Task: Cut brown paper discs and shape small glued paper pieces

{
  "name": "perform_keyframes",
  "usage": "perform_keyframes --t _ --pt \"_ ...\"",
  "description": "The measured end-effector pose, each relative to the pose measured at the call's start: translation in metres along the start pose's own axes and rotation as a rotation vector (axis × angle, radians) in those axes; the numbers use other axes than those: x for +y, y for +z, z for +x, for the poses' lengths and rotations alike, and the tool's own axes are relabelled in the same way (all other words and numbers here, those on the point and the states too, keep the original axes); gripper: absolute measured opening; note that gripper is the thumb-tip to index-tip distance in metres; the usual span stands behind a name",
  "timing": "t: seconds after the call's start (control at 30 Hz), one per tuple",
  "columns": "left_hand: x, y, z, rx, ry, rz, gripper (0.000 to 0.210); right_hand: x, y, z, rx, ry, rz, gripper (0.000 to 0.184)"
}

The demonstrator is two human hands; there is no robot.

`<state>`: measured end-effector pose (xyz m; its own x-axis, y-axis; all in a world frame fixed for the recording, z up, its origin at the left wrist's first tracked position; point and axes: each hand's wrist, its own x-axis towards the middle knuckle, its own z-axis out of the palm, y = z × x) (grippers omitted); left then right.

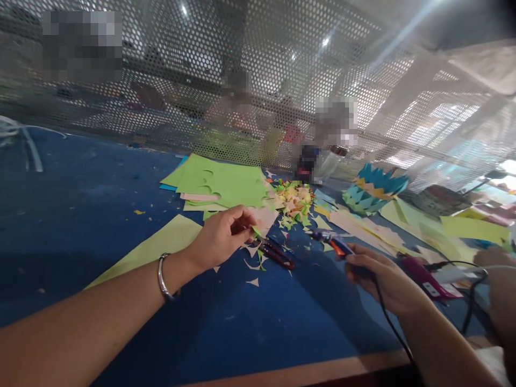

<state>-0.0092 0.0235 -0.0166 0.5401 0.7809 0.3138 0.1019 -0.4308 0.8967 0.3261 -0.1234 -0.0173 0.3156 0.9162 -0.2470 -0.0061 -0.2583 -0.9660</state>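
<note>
Between the thumb and fingers of my left hand (226, 236) is a small green paper piece (256, 232), mostly hidden by the fingertips. My right hand (382, 277) is wrapped round a glue gun (332, 241) with an orange trigger, its nozzle directed left and its black cord hanging below. Just beneath my left fingertips lies a pair of dark red-handled scissors (276, 253) among paper scraps (253, 281). Behind both hands is a heap of small cut paper pieces (296, 200) in green, yellow and pink.
Green paper sheets (226, 183) are stacked on the blue table (80, 215), against a perforated metal screen (169, 70). A folded-paper bowl (374, 188) stands at the back right. A magenta power strip (429, 277) and another person's arm (502, 290) are at the right.
</note>
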Motion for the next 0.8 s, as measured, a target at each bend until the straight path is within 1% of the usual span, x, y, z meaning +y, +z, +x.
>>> perform_keyframes --t 0.07,0.17,0.23,0.3,0.37,0.47,0.6,0.7,0.8 --pt "-0.001 0.0 0.001 0.009 -0.001 -0.029 0.012 -0.002 0.002 -0.008 -0.027 0.018 0.171 0.033" --pt "-0.002 0.001 0.001 0.014 -0.01 -0.045 0.013 -0.007 0.011 -0.014 -0.122 0.018 0.389 0.029" --pt "-0.001 0.001 0.001 0.015 -0.023 -0.047 0.014 -0.014 0.02 -0.016 -0.17 -0.04 0.493 0.026" --pt "0.001 0.002 0.0 0.014 -0.031 -0.055 0.014 -0.022 0.029 -0.016 -0.2 -0.119 0.559 0.033" --pt "0.003 0.002 0.0 0.018 -0.032 -0.059 0.014 -0.031 0.036 -0.015 -0.222 -0.163 0.594 0.034" --pt "0.006 0.002 -0.001 0.027 -0.015 -0.025 0.014 -0.037 0.044 -0.008 -0.247 -0.206 0.58 0.031" --pt "0.009 0.001 -0.003 0.031 0.015 0.04 0.011 -0.033 0.054 0.001 -0.283 -0.267 0.49 0.022" --pt "0.011 0.002 -0.004 0.04 0.037 0.041 0.012 -0.025 0.061 0.002 -0.303 -0.264 0.351 0.014" --pt "0.013 0.002 -0.004 0.049 0.055 0.04 0.012 -0.017 0.067 0.002 -0.253 -0.265 0.143 0.011"
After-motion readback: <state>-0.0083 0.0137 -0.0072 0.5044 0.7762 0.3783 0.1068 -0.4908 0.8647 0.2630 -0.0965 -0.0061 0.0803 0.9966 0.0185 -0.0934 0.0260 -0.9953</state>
